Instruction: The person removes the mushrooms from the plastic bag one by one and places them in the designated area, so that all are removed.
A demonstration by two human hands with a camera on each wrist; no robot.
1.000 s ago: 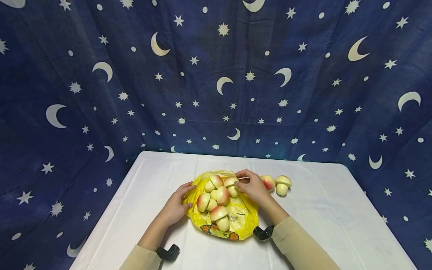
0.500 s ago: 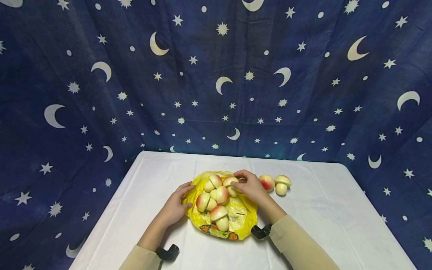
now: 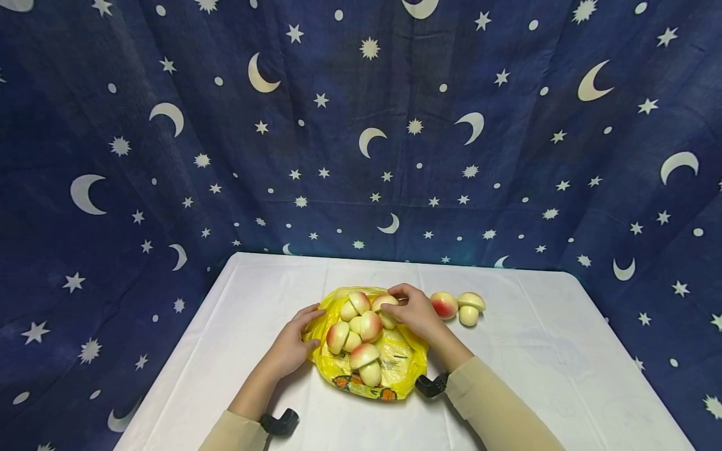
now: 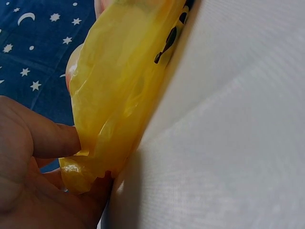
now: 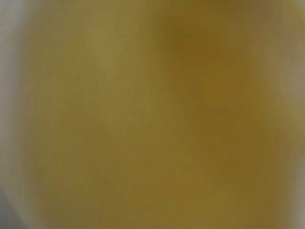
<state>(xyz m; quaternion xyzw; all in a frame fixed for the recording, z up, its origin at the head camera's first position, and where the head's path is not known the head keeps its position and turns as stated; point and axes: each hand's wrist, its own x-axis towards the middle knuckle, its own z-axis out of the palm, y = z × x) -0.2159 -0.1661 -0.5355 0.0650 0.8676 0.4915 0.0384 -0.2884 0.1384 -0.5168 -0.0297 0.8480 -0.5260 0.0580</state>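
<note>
A yellow plastic bag (image 3: 397, 366) lies on the white table (image 3: 536, 351) with several toy mushrooms (image 3: 361, 326) piled on it. My left hand (image 3: 307, 327) holds the bag's left edge; in the left wrist view the thumb (image 4: 52, 138) pinches the crumpled yellow film (image 4: 119, 95). Over the bag's far right side, my right hand (image 3: 397, 302) curls round a cream-capped mushroom (image 3: 381, 302). The right wrist view is only a yellow blur.
Two more mushrooms lie on the table right of the bag, one red-capped (image 3: 444, 305) and one cream (image 3: 470, 307). A dark blue cloth with moons and stars (image 3: 361, 125) hangs behind and around the table. Black camera mounts (image 3: 430, 385) sit on both wrists.
My right hand has shifted slightly left over the bag with the mushroom, uncovering more of the red-capped one on the table. The left hand has stayed on the bag's edge.
</note>
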